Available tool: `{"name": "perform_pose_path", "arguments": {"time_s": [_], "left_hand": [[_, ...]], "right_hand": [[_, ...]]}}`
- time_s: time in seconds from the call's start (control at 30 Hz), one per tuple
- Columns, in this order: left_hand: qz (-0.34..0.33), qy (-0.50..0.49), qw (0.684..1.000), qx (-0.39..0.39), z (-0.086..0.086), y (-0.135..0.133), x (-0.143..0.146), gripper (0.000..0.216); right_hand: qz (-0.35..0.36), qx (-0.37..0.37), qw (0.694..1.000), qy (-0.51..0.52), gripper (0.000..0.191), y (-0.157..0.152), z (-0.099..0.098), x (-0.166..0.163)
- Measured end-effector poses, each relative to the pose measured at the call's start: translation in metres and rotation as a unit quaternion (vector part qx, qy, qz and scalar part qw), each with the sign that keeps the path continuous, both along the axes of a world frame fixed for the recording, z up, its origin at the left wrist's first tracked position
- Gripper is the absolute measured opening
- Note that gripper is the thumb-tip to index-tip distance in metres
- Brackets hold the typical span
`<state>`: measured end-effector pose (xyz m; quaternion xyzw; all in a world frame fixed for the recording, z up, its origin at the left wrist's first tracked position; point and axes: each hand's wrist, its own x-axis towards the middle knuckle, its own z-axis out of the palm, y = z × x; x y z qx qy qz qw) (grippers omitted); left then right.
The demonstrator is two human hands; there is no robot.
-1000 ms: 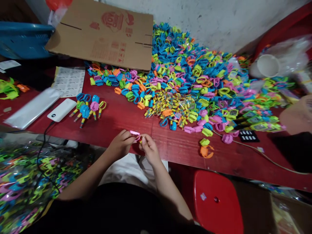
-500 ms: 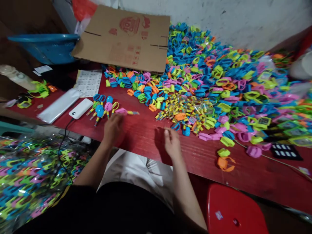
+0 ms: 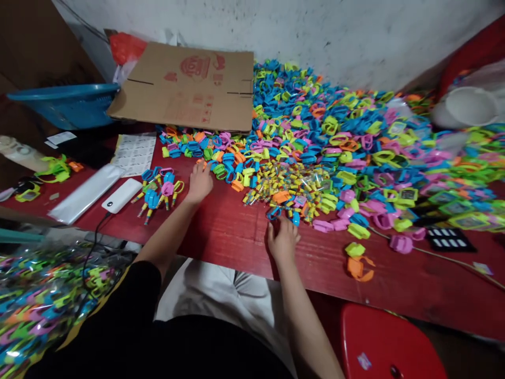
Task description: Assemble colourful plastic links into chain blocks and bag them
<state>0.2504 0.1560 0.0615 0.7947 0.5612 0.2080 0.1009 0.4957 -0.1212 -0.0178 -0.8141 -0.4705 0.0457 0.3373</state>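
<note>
A huge heap of blue, green, pink and orange plastic rings (image 3: 335, 131) covers the back of the red table (image 3: 236, 231). My left hand (image 3: 199, 181) lies stretched forward, fingers apart, its tips at an orange ring on the heap's near edge. My right hand (image 3: 282, 239) rests open on the table, fingertips touching a blue ring (image 3: 274, 213) at the front of a pile of small yellow sticks (image 3: 288, 187). Left of my left hand lies a small group of rings fitted with sticks (image 3: 158, 189).
A white power bank (image 3: 121, 196) with a cable, clear bags (image 3: 84, 193) and a printed sheet (image 3: 134, 153) lie at left. A cardboard sheet (image 3: 189, 87) and blue basin (image 3: 67, 105) stand behind. A red stool (image 3: 390, 345) is at lower right, a sack of coloured pieces (image 3: 35, 295) lower left.
Both hands held a pink ring near the table edge. The left hand laid it by the group at left, then moved to the heap's edge. The right hand reached forward to the yellow sticks.
</note>
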Motion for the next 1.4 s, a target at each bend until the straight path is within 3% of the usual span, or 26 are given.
{"name": "perform_pose_path", "arguments": {"time_s": [0.1,0.2,0.3,0.43,0.53,0.6,0.67,0.77,0.83,0.9,1.0,1.07,1.13,1.2,1.27,1.33,1.4], "left_hand": [[0.042,0.019,0.998,-0.054,0.008,0.038,0.007,0.076],[0.025,0.076,0.993,-0.083,0.015,0.049,0.005,0.066],[-0.002,0.187,0.981,-0.061,0.014,0.02,0.0,0.06],[-0.063,0.248,0.966,-0.041,0.008,-0.056,-0.023,0.059],[-0.094,0.161,0.981,-0.059,0.003,-0.11,-0.043,0.041],[-0.07,0.049,0.994,-0.075,-0.001,-0.137,-0.053,0.03],[-0.046,-0.064,0.992,-0.095,-0.004,-0.156,-0.057,0.032],[-0.044,-0.194,0.969,-0.149,-0.005,-0.176,-0.056,0.042],[-0.046,-0.262,0.947,-0.179,-0.002,-0.186,-0.051,0.046],[-0.05,-0.319,0.924,-0.205,0.002,-0.193,-0.045,0.047],[-0.054,-0.384,0.895,-0.22,0.008,-0.201,-0.036,0.047],[-0.043,-0.423,0.881,-0.206,0.01,-0.206,-0.029,0.047],[-0.031,-0.474,0.85,-0.227,0.01,-0.212,-0.019,0.053],[-0.029,-0.521,0.805,-0.283,0.008,-0.219,-0.009,0.061],[-0.046,-0.529,0.785,-0.319,0.006,-0.226,0.0,0.064],[-0.08,-0.491,0.813,-0.303,0.006,-0.231,0.003,0.06],[-0.125,-0.417,0.869,-0.236,0.008,-0.235,0.002,0.049]], "right_hand": [[0.0,0.005,1.0,-0.007,0.052,0.002,-0.001,0.001],[0.009,-0.02,1.0,-0.014,0.048,0.007,0.0,0.001],[0.016,-0.027,0.999,-0.017,0.043,0.008,0.002,0.001],[0.084,-0.019,0.996,-0.024,0.04,0.004,0.007,-0.004],[0.118,0.002,0.993,-0.024,0.039,0.004,0.012,0.0],[0.086,0.024,0.996,-0.027,0.039,0.009,0.017,0.014],[0.017,0.031,0.999,-0.039,0.037,0.018,0.024,0.035],[-0.044,-0.006,0.997,-0.057,0.026,0.036,0.033,0.064],[-0.032,-0.037,0.997,-0.058,0.015,0.046,0.038,0.074],[-0.011,-0.032,0.998,-0.047,0.016,0.05,0.044,0.074],[-0.027,0.068,0.997,0.016,0.03,0.039,0.052,0.055],[-0.051,0.154,0.979,0.124,0.041,0.022,0.059,0.029],[-0.035,0.201,0.94,0.273,0.05,0.004,0.064,-0.006],[0.048,0.185,0.893,0.408,0.056,-0.012,0.068,-0.044],[0.109,0.172,0.851,0.484,0.057,-0.023,0.071,-0.073],[0.133,0.171,0.839,0.499,0.056,-0.028,0.075,-0.088],[0.138,0.165,0.851,0.479,0.056,-0.032,0.081,-0.089]]}}
